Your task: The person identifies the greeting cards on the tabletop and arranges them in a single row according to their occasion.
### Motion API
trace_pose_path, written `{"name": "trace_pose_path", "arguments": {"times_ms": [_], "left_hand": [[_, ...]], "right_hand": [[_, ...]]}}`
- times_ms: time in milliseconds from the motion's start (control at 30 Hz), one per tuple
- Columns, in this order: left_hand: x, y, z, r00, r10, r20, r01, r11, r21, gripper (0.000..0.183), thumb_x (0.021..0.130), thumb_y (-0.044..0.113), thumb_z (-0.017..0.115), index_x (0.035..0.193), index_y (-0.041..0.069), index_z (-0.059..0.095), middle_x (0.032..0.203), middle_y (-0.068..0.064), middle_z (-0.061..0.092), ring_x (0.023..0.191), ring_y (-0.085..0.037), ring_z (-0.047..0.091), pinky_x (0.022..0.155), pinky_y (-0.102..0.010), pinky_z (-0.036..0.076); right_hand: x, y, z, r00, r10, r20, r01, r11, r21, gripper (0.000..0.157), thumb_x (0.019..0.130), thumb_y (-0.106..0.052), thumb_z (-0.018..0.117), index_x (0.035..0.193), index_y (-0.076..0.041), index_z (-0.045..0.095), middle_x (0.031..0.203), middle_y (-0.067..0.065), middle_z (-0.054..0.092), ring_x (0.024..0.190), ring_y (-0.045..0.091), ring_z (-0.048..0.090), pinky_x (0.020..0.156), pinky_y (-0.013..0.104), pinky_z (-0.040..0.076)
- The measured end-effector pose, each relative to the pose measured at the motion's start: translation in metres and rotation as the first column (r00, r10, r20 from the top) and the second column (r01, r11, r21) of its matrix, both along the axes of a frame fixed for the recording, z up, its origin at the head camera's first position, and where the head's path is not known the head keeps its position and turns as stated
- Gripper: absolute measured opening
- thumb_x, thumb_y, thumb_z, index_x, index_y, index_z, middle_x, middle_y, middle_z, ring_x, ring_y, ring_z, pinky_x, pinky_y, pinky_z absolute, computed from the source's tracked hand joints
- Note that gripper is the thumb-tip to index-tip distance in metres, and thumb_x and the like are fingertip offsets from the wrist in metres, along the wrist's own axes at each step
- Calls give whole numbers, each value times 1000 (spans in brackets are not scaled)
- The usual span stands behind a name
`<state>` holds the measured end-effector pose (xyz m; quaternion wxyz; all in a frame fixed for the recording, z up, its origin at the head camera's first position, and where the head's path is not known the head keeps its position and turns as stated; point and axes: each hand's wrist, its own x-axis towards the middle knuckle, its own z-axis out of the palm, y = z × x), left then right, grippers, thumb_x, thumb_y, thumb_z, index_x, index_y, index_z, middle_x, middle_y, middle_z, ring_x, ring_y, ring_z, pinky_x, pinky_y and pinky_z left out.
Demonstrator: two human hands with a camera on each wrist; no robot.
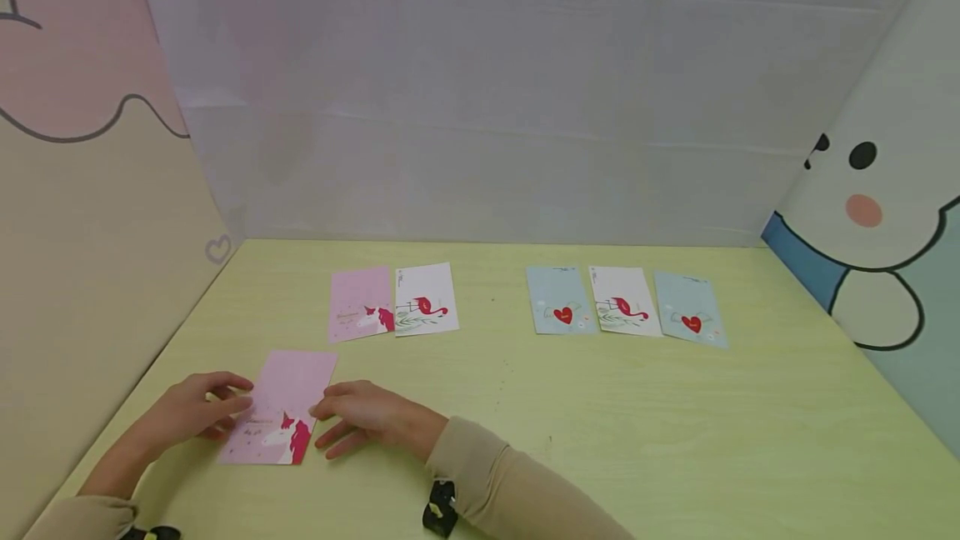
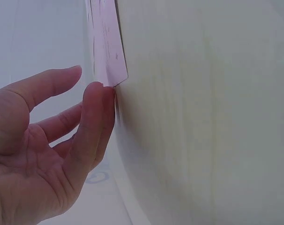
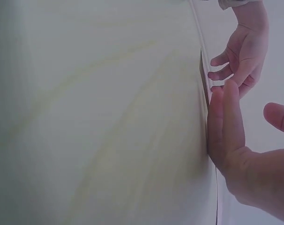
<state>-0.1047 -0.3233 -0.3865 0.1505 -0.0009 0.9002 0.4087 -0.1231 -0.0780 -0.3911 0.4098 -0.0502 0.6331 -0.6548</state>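
A pink card with a unicorn (image 1: 294, 386) lies on the light yellow table between the two hands. My left hand (image 1: 191, 411) is at its left edge with relaxed, slightly bent fingers. At the card's right edge is my right hand (image 1: 371, 417), its fingers loosely extended. In the left wrist view the fingertips are at the pink card's corner (image 2: 115, 61), and the thumb stands apart from it. The right wrist view shows the right hand (image 3: 235, 150) with its thumb spread away, and the left hand (image 3: 247, 51) beyond; the card is barely visible there.
Behind, on the left, another pink unicorn card (image 1: 356, 298) lies beside a white flamingo card (image 1: 426, 290). To the right lie a blue heart card (image 1: 555, 290), a second flamingo card (image 1: 622, 290) and another blue heart card (image 1: 686, 298). Walls enclose the table's back and sides.
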Motion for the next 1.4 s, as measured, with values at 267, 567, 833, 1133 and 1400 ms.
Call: {"name": "trace_pose_path", "arguments": {"times_ms": [267, 567, 833, 1133, 1400], "left_hand": [[-1, 5, 5, 989, 18, -144, -37, 991, -129, 40, 86, 23, 58, 109, -9, 51, 84, -10, 55, 63, -18, 57, 49, -28, 48], [-22, 18, 1, 887, 80, -456, -142, 984, -103, 43, 86, 35, 55, 110, -1, 55, 88, -10, 58, 71, -16, 59, 46, -32, 49], [-85, 6, -58, 812, 111, -573, -156, 987, -30, 39, 85, 46, 51, 114, 20, 55, 101, 3, 56, 84, -12, 55, 57, -20, 49], [-111, 29, -61, 931, 179, -318, -121, 973, 195, 60, 84, 52, 47, 127, 11, 43, 119, -8, 47, 104, -23, 49, 74, -27, 49], [-113, 44, -52, 973, 192, -128, -150, 947, 284, 73, 83, 55, 45, 135, 6, 29, 131, -16, 35, 116, -33, 36, 89, -46, 38]], "right_hand": [[-3, 11, 15, 959, -154, -237, 139, 987, -77, 33, 86, -11, 56, 117, -1, 51, 90, 2, 57, 74, 21, 61, 59, 34, 52], [-26, 38, 32, 827, -354, -436, 297, 935, -195, 24, 86, -4, 53, 109, -3, 58, 91, 3, 57, 79, 18, 59, 64, 27, 51], [-60, 57, 28, 773, -476, -419, 421, 879, -223, 27, 87, -6, 51, 113, 1, 55, 104, 9, 57, 89, 16, 56, 79, 36, 47], [-76, 63, 15, 836, -482, -262, 433, 873, -223, 40, 89, -12, 47, 126, 4, 43, 119, 17, 49, 108, 29, 47, 89, 38, 40], [-86, 64, 9, 899, -437, -13, 414, 860, -298, 52, 93, -26, 43, 136, -2, 27, 136, 20, 28, 122, 32, 32, 96, 41, 31]]}}
